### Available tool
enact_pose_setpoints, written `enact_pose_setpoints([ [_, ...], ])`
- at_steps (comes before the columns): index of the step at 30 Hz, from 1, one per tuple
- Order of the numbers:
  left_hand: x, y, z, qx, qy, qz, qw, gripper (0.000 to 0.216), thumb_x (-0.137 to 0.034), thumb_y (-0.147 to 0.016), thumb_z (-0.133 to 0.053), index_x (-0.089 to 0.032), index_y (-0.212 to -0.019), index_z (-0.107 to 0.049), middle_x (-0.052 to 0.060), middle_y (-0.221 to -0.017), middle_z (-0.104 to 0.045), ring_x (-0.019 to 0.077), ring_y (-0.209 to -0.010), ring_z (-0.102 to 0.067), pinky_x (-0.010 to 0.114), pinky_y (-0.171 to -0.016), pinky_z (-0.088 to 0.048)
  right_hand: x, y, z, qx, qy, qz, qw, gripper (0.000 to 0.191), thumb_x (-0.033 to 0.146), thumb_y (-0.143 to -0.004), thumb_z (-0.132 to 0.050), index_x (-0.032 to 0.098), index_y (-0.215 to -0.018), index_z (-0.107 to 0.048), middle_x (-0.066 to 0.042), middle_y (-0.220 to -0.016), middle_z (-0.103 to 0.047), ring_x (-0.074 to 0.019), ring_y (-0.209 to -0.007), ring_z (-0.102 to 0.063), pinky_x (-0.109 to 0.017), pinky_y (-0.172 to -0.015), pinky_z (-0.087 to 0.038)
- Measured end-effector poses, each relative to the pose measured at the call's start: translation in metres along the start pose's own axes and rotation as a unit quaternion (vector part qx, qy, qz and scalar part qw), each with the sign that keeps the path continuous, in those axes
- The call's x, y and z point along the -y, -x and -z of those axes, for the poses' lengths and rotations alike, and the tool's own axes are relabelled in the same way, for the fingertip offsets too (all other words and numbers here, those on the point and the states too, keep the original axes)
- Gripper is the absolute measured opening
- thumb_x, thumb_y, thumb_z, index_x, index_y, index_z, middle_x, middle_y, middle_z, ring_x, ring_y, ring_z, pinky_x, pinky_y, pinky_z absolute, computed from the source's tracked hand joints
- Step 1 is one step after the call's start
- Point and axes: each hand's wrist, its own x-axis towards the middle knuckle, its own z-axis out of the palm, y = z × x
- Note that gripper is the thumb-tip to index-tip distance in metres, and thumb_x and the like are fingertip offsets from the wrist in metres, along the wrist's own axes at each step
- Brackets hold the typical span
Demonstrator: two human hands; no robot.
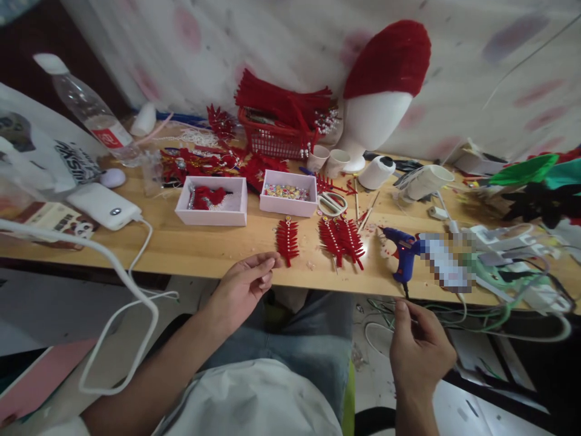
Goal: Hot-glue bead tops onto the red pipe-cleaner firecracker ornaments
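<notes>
My left hand is at the table's front edge, thumb and fingers pinched together; anything between them is too small to make out. Just right of its fingertips lies a red feather-shaped piece with a row of pearl beads down its middle. Further right, several similar red pieces lie side by side. Below the table edge my right hand is closed, its thumb against the curled fingers, and what it may hold cannot be seen. A blue glue gun stands above it, its dark cord running down near the thumb.
Two white boxes hold red and beaded bits and colourful gems. Behind are a red basket and a white head form with a red cap. Scissors, cups, a bottle, a power bank and tangled cables surround the work area.
</notes>
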Motion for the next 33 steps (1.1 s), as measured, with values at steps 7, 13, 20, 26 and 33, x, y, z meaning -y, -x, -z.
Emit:
enact_pose_setpoints([
  [7, -0.005, -0.008, -0.005, -0.017, 0.008, 0.009, 1.0, 0.013, -0.006, -0.071, -0.079, -0.007, -0.082, -0.073, 0.009, -0.082, -0.072, 0.0005, -0.05, -0.045, 0.009, -0.045, -0.037, -0.002, -0.011, 0.001, -0.021, 0.01, -0.028, 0.999, 0.035, 0.049, -0.088, -0.063, 0.016, -0.088, -0.072, -0.009, -0.084, -0.069, -0.0211, -0.076, -0.063, -0.033, -0.073, -0.05],
  [13, -0.007, -0.012, -0.004, -0.008, -0.001, 0.006, 1.0, 0.019, -0.016, -0.072, -0.083, -0.009, -0.074, -0.065, 0.001, -0.069, -0.062, 0.0012, -0.048, -0.041, 0.011, -0.043, -0.035, -0.009, -0.021, -0.003, -0.035, 0.032, 0.004, 0.999, 0.033, 0.046, -0.09, -0.061, 0.016, -0.09, -0.073, -0.009, -0.086, -0.069, -0.0211, -0.078, -0.062, -0.034, -0.075, -0.049],
  [20, -0.015, -0.012, -0.005, -0.012, -0.014, 0.016, 1.0, 0.02, -0.021, -0.078, -0.077, -0.011, -0.075, -0.061, -0.003, -0.067, -0.049, 0.0035, -0.052, -0.04, 0.014, -0.048, -0.036, -0.022, -0.057, -0.021, -0.046, 0.079, 0.007, 0.996, 0.046, 0.048, -0.084, -0.061, 0.012, -0.111, -0.069, -0.014, -0.101, -0.068, -0.0235, -0.083, -0.06, -0.039, -0.077, -0.051],
  [26, -0.016, -0.01, -0.005, -0.025, -0.078, -0.047, 0.996, 0.021, -0.024, -0.076, -0.079, -0.013, -0.076, -0.061, -0.003, -0.069, -0.047, 0.0055, -0.056, -0.04, 0.015, -0.051, -0.035, -0.032, -0.1, -0.042, 0.04, 0.104, -0.072, 0.991, 0.054, 0.06, -0.072, -0.064, 0.012, -0.094, -0.073, -0.011, -0.083, -0.068, -0.0228, -0.069, -0.058, -0.038, -0.067, -0.045],
  [33, -0.009, -0.019, 0.001, -0.074, -0.273, -0.161, 0.946, 0.025, -0.034, -0.068, -0.084, -0.015, -0.079, -0.071, -0.002, -0.069, -0.059, 0.0084, -0.061, -0.046, 0.019, -0.059, -0.037, -0.038, -0.116, -0.056, 0.078, 0.096, -0.07, 0.99, 0.044, 0.056, -0.074, -0.06, 0.013, -0.074, -0.071, -0.01, -0.063, -0.063, -0.025, -0.066, -0.056, -0.037, -0.064, -0.041],
])
